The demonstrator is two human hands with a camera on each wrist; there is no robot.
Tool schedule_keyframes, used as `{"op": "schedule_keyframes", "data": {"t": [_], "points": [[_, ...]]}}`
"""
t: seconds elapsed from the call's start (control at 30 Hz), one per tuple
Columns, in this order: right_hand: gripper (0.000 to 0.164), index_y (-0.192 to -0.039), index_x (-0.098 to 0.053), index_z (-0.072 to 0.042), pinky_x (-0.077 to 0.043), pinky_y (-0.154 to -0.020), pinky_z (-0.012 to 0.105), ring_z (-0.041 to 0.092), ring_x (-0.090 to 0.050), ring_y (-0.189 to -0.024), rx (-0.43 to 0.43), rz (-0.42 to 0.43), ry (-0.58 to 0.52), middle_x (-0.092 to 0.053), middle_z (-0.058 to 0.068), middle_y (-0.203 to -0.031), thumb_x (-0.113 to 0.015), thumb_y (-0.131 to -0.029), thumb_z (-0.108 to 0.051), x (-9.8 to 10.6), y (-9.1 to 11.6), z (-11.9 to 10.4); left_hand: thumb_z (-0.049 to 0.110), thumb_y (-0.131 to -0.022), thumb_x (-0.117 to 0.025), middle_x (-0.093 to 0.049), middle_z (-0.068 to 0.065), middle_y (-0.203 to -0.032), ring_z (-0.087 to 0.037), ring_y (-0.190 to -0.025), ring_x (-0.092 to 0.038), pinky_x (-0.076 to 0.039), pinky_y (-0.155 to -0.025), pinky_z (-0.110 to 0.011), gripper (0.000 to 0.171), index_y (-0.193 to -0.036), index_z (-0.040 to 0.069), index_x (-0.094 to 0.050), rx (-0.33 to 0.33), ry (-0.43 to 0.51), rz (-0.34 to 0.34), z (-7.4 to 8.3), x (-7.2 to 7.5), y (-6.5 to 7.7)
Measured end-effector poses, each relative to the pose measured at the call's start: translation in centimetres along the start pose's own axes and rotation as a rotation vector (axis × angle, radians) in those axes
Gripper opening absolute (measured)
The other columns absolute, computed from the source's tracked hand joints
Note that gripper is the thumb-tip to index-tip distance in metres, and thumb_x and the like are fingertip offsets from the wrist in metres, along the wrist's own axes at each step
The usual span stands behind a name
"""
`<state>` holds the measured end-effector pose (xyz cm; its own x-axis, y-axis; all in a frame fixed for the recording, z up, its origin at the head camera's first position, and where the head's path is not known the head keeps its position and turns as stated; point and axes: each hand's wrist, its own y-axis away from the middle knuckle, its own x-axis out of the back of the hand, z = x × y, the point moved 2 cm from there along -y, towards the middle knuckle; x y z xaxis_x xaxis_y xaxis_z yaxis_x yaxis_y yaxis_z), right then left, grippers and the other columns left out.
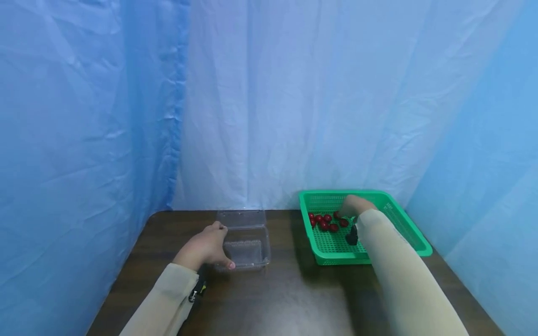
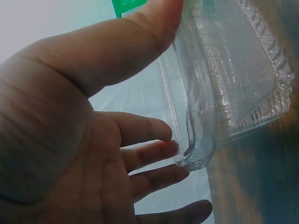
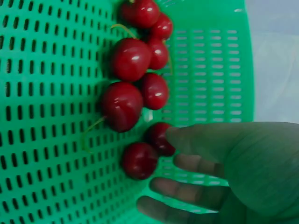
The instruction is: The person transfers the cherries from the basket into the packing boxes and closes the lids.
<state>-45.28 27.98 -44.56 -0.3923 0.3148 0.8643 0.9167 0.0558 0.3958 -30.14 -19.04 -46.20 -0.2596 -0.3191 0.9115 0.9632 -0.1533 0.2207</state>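
A clear plastic clamshell box (image 1: 245, 252) lies on the table with its lid (image 1: 241, 218) folded back. My left hand (image 1: 208, 246) spans the box's left side, thumb at the near corner and fingers at the far one. In the left wrist view the fingertips (image 2: 168, 135) meet the box's edge. My right hand (image 1: 355, 206) reaches down into a green plastic basket (image 1: 340, 256). Its thumb overlaps a dark red cherry (image 3: 158, 139) in the right wrist view, and the other fingers are spread below. Another cherry (image 3: 139, 161) sits beside that one.
Several more cherries (image 3: 122, 106), some with green stems, are grouped along the basket's left part. A dark brown wooden table (image 1: 277, 298) bears box and basket. Pale blue curtains (image 1: 277, 102) hang right behind it and on both sides.
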Motion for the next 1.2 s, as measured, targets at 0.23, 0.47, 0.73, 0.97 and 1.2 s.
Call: {"op": "schedule_keyframes", "data": {"t": [0.23, 0.47, 0.73, 0.97, 1.2], "points": [[0.021, -0.113, -0.083, -0.003, -0.067, -0.097, 0.057, 0.040, -0.075, -0.116, -0.007, 0.002, 0.051, -0.076, 0.025, -0.135, -0.078, -0.107, -0.023, -0.4, 0.3, 1.1, 0.041, -0.079, -0.106, -0.033, -0.028, -0.182, -0.054, -0.165, -0.040, -0.050, -0.123, -0.073, 0.118, -0.171, -0.001, -0.045, -0.019, 0.029, -0.036, 0.3, 0.5, 0.3], [0.026, -0.115, -0.084, -0.002, -0.067, -0.089, 0.051, 0.034, -0.076, -0.104, -0.021, -0.002, -0.018, -0.081, 0.019, -0.121, -0.080, -0.106, -0.026, -0.8, 0.2, 1.7, 0.036, -0.084, -0.103, -0.030, -0.028, -0.183, -0.055, -0.167, -0.035, -0.048, -0.124, -0.075, 0.114, -0.173, 0.000, -0.041, -0.018, 0.046, -0.049, 0.3, 0.3, 0.4], [0.018, -0.104, -0.084, -0.001, -0.063, -0.073, 0.038, 0.023, -0.073, -0.080, 0.002, -0.019, -0.093, -0.078, 0.010, -0.093, -0.078, -0.106, -0.018, -1.2, 0.6, 1.8, 0.036, -0.077, -0.107, -0.036, -0.025, -0.180, -0.052, -0.164, -0.041, -0.051, -0.122, -0.073, 0.118, -0.172, 0.002, -0.045, 0.014, 0.039, -0.033, 0.5, 0.2, 0.2], [0.029, -0.077, -0.067, -0.011, -0.049, -0.059, 0.032, 0.013, -0.047, -0.058, -0.002, -0.027, -0.124, -0.046, -0.006, -0.058, -0.071, -0.105, -0.011, 0.0, 1.3, 1.1, 0.038, -0.075, -0.107, -0.039, -0.023, -0.179, -0.052, -0.162, -0.044, -0.052, -0.121, -0.073, 0.120, -0.172, 0.002, -0.046, 0.020, 0.023, -0.030, 0.7, 0.4, 0.1], [0.019, -0.091, -0.071, -0.005, -0.066, -0.074, 0.038, 0.017, -0.065, -0.073, 0.069, -0.021, -0.144, -0.065, 0.002, -0.076, -0.071, -0.108, -0.014, 1.5, 2.3, 0.0, 0.038, -0.073, -0.109, -0.039, -0.024, -0.179, -0.053, -0.162, -0.045, -0.051, -0.121, -0.075, 0.122, -0.172, 0.005, -0.047, 0.039, 0.035, -0.019, 0.5, 0.0, 0.0]]}}
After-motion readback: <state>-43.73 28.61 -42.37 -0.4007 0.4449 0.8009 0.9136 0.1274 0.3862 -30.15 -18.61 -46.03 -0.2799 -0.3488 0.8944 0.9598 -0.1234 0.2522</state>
